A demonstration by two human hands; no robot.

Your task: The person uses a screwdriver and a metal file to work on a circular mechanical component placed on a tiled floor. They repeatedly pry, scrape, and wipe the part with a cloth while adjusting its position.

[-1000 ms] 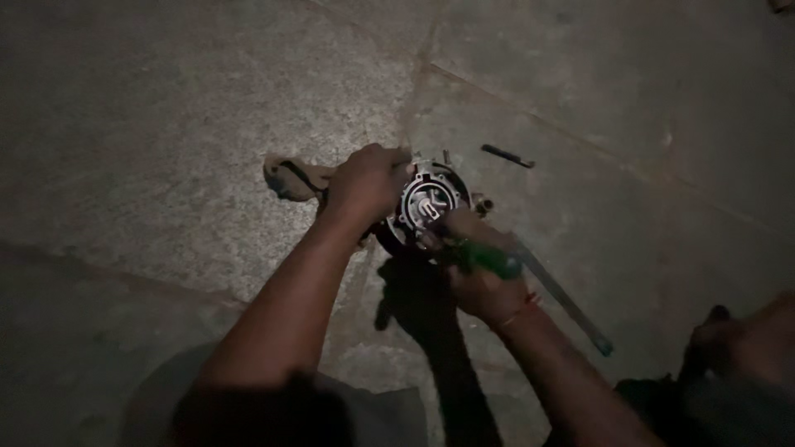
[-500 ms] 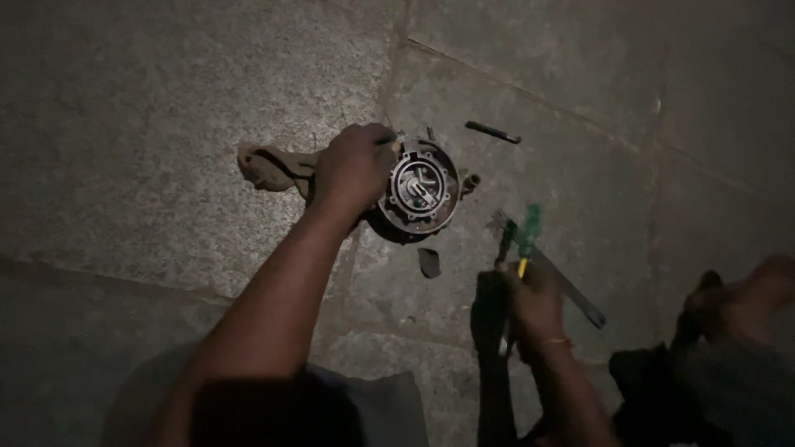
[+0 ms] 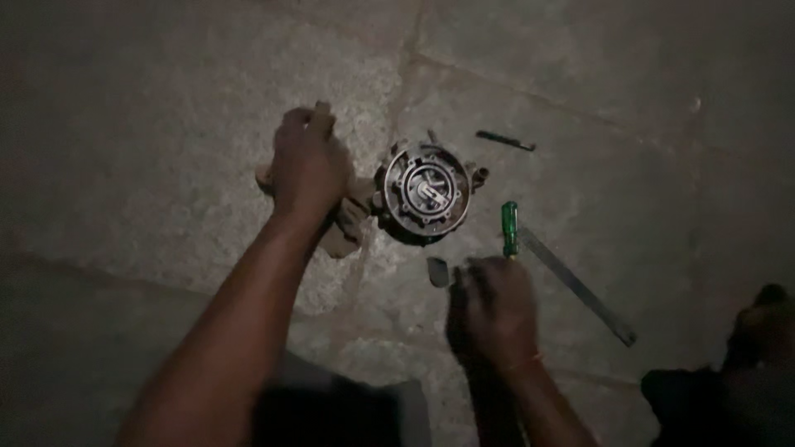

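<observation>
While L hand (image 3: 308,165) grips rag (image 3: 344,228) beside round part (image 3: 424,190), R hand (image 3: 495,310) hovers, grip wide.

Single head-worn view, looking steeply down at a stone floor (image 3: 166,124).

Camera sits above and behind the person's forearms, facing down and slightly forward; both arms enter from the bottom edge. Arm's-reach range: left hand (image 3: 308,165) upper left of centre, right hand (image 3: 494,310) lower right of centre, round metal housing (image 3: 424,192) near frame centre. Dim light, corners dark. Only one view, so nothing is shared between views.
</observation>
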